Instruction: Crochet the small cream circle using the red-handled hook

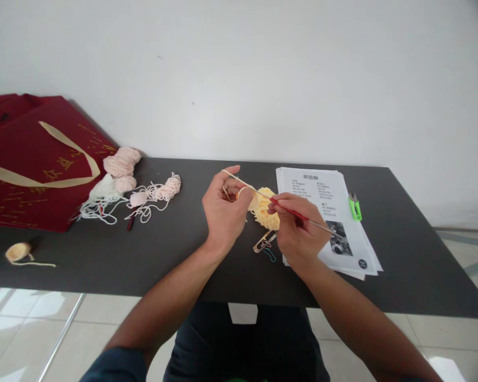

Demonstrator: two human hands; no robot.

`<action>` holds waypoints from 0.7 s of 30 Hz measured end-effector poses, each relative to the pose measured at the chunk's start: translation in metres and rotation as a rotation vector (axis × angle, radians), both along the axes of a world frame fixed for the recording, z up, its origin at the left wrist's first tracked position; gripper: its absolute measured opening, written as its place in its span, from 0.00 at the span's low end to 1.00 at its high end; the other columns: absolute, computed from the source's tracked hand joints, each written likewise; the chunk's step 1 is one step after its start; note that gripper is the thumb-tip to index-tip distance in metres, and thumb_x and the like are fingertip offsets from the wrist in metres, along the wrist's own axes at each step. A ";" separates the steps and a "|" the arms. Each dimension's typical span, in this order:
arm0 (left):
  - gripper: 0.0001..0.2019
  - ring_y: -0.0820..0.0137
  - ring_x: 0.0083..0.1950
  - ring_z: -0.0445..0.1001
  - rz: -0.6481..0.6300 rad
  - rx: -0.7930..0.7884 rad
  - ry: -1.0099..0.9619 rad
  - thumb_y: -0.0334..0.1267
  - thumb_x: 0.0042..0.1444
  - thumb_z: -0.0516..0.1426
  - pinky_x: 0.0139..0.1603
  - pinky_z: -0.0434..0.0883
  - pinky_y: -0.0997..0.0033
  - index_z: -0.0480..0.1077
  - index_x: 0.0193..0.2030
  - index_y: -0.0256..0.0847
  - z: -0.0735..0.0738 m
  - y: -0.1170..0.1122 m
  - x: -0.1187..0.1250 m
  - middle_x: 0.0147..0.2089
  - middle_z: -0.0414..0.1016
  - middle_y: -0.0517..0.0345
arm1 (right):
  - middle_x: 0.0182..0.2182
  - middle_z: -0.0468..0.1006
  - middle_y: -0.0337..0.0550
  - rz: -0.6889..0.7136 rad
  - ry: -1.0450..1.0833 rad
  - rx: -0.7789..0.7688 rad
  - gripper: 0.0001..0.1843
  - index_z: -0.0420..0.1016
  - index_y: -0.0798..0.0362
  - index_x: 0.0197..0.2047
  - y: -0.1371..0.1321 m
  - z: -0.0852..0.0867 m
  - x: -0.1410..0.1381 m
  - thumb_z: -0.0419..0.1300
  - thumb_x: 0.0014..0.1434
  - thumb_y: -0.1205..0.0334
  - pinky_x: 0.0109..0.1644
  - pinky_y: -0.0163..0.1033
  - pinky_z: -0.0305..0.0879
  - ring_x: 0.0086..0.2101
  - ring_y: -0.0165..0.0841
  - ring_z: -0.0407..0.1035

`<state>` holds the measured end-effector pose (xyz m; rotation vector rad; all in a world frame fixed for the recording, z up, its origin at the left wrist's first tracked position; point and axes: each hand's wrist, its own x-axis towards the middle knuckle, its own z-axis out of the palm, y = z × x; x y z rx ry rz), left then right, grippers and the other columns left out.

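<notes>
Currently, the head view covers the whole workplace. The left hand (223, 209) is raised just above the dark counter (402, 254), back of the hand toward the camera, wrist bent inward. Its fingers are closed on the near edge of the yellow crochet piece (266, 209). The yarn strand (239, 180) passes over the lifted index finger and runs down to the piece; this routing appears to hold the strand taut.

The right hand (300, 228) is clamped on the crochet hook (298, 214) in a pinch between thumb and fingers. The red handle lies across the knuckles, and the metal shaft projects back toward the right. The tip meets the yellow crochet piece, which sits between the two hands and clear of the counter surface. Both forearms enter from the lower edge and converge, so the hands are close together but not touching.

Directly below the hands lies a small cluster of stitch markers (265, 243). The printed pattern sheets (322, 196) lie stacked just to the right, partly under the right hand, presumably within reading range. The green thread snips (355, 207) rest at the stack's far right edge.

To the left, well apart from the hands, lie pink yarn (121, 162) and a loose white tangle (99, 207) beside a red gift bag (32, 159). A small beige crocheted cup (18, 251) sits alone near the left front edge.
</notes>
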<state>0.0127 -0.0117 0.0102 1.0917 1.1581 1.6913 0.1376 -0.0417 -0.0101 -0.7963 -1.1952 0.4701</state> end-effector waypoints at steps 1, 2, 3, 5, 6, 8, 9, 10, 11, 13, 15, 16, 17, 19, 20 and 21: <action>0.20 0.74 0.30 0.74 0.008 -0.001 -0.006 0.30 0.52 0.65 0.34 0.71 0.73 0.74 0.53 0.44 -0.001 0.000 0.001 0.33 0.79 0.63 | 0.42 0.87 0.40 -0.013 -0.050 0.026 0.12 0.84 0.39 0.44 -0.001 -0.002 0.001 0.67 0.63 0.68 0.40 0.47 0.82 0.34 0.34 0.81; 0.20 0.74 0.31 0.75 0.013 -0.007 -0.019 0.30 0.53 0.65 0.35 0.72 0.72 0.73 0.53 0.43 -0.001 0.000 0.001 0.34 0.80 0.63 | 0.43 0.87 0.41 -0.019 -0.101 0.049 0.14 0.85 0.38 0.46 -0.002 -0.004 0.002 0.67 0.63 0.69 0.43 0.49 0.83 0.37 0.36 0.82; 0.20 0.74 0.31 0.75 0.012 -0.017 -0.040 0.31 0.52 0.66 0.36 0.72 0.72 0.73 0.53 0.43 -0.002 0.001 0.002 0.34 0.80 0.63 | 0.44 0.87 0.41 -0.021 -0.148 0.070 0.16 0.85 0.37 0.48 -0.003 -0.006 0.003 0.66 0.63 0.70 0.45 0.50 0.83 0.39 0.37 0.82; 0.21 0.74 0.31 0.76 -0.006 -0.052 -0.105 0.32 0.51 0.67 0.36 0.73 0.71 0.73 0.53 0.42 -0.002 0.002 0.001 0.34 0.81 0.62 | 0.47 0.88 0.41 -0.008 -0.227 0.101 0.21 0.84 0.36 0.51 -0.002 -0.008 0.005 0.66 0.62 0.73 0.48 0.52 0.83 0.43 0.39 0.83; 0.22 0.74 0.30 0.76 -0.025 -0.076 -0.147 0.33 0.51 0.68 0.37 0.73 0.71 0.73 0.53 0.41 -0.002 0.004 0.001 0.33 0.81 0.62 | 0.48 0.88 0.42 0.007 -0.253 0.110 0.22 0.84 0.36 0.52 -0.001 -0.009 0.006 0.66 0.61 0.74 0.49 0.53 0.83 0.45 0.40 0.83; 0.25 0.74 0.29 0.75 -0.076 -0.129 -0.232 0.33 0.48 0.70 0.36 0.72 0.71 0.73 0.54 0.40 0.001 0.006 -0.001 0.31 0.81 0.63 | 0.48 0.88 0.41 0.024 -0.262 0.116 0.24 0.84 0.36 0.52 0.002 -0.010 0.007 0.66 0.60 0.75 0.50 0.54 0.82 0.46 0.41 0.83; 0.26 0.75 0.28 0.75 -0.106 -0.157 -0.272 0.33 0.47 0.70 0.36 0.72 0.72 0.73 0.54 0.39 0.002 0.007 -0.003 0.31 0.80 0.64 | 0.48 0.88 0.41 0.026 -0.251 0.110 0.24 0.84 0.36 0.52 0.003 -0.010 0.007 0.66 0.60 0.74 0.50 0.54 0.82 0.46 0.40 0.83; 0.28 0.75 0.28 0.74 -0.140 -0.185 -0.307 0.32 0.45 0.71 0.35 0.70 0.72 0.73 0.54 0.39 0.004 0.008 -0.005 0.30 0.79 0.65 | 0.48 0.88 0.41 0.028 -0.235 0.099 0.23 0.84 0.36 0.52 0.004 -0.011 0.006 0.67 0.61 0.74 0.50 0.54 0.83 0.45 0.40 0.83; 0.29 0.76 0.27 0.73 -0.176 -0.210 -0.337 0.32 0.44 0.71 0.33 0.69 0.73 0.73 0.55 0.38 0.005 0.009 -0.006 0.29 0.79 0.65 | 0.48 0.88 0.40 0.030 -0.214 0.086 0.22 0.85 0.35 0.51 0.005 -0.011 0.006 0.67 0.61 0.73 0.49 0.53 0.83 0.45 0.40 0.83; 0.29 0.78 0.26 0.72 -0.242 -0.244 -0.384 0.32 0.43 0.72 0.31 0.66 0.75 0.74 0.54 0.37 0.008 0.011 -0.010 0.29 0.77 0.66 | 0.47 0.88 0.40 0.041 -0.160 0.051 0.20 0.85 0.36 0.49 0.006 -0.011 0.004 0.67 0.61 0.72 0.49 0.53 0.83 0.43 0.39 0.83; 0.30 0.80 0.25 0.70 -0.296 -0.254 -0.422 0.31 0.42 0.72 0.29 0.64 0.76 0.74 0.54 0.36 0.009 0.012 -0.012 0.28 0.75 0.68 | 0.46 0.88 0.39 0.070 -0.092 0.008 0.17 0.86 0.38 0.46 0.008 -0.010 0.003 0.68 0.61 0.72 0.48 0.50 0.82 0.42 0.38 0.82; 0.30 0.80 0.25 0.69 -0.316 -0.251 -0.438 0.30 0.42 0.72 0.29 0.64 0.77 0.74 0.55 0.36 0.010 0.013 -0.013 0.27 0.74 0.68 | 0.45 0.88 0.39 0.087 -0.042 -0.014 0.16 0.87 0.39 0.44 0.010 -0.010 0.003 0.68 0.61 0.72 0.46 0.48 0.82 0.40 0.36 0.82; 0.31 0.81 0.25 0.69 -0.332 -0.246 -0.449 0.29 0.41 0.72 0.29 0.64 0.77 0.74 0.56 0.35 0.010 0.013 -0.014 0.27 0.74 0.69 | 0.44 0.88 0.38 0.107 0.015 -0.036 0.15 0.86 0.40 0.43 0.012 -0.009 0.004 0.68 0.60 0.72 0.44 0.46 0.81 0.38 0.35 0.82; 0.34 0.81 0.25 0.67 -0.356 -0.243 -0.441 0.28 0.41 0.72 0.29 0.62 0.78 0.72 0.59 0.34 0.010 0.012 -0.015 0.26 0.73 0.70 | 0.43 0.88 0.37 0.160 0.144 -0.078 0.12 0.85 0.41 0.42 0.017 -0.007 0.007 0.68 0.61 0.70 0.38 0.41 0.79 0.34 0.31 0.81; 0.36 0.82 0.24 0.66 -0.369 -0.245 -0.419 0.28 0.41 0.72 0.28 0.61 0.78 0.72 0.60 0.33 0.011 0.012 -0.015 0.26 0.72 0.70 | 0.42 0.87 0.37 0.200 0.188 -0.104 0.09 0.84 0.42 0.42 0.021 -0.006 0.009 0.69 0.61 0.68 0.36 0.40 0.78 0.32 0.30 0.80; 0.38 0.82 0.23 0.65 -0.384 -0.249 -0.388 0.28 0.41 0.71 0.27 0.60 0.78 0.71 0.62 0.33 0.011 0.012 -0.015 0.26 0.72 0.70 | 0.40 0.86 0.36 0.241 0.224 -0.120 0.07 0.82 0.44 0.41 0.024 -0.005 0.012 0.69 0.61 0.66 0.35 0.38 0.77 0.31 0.29 0.79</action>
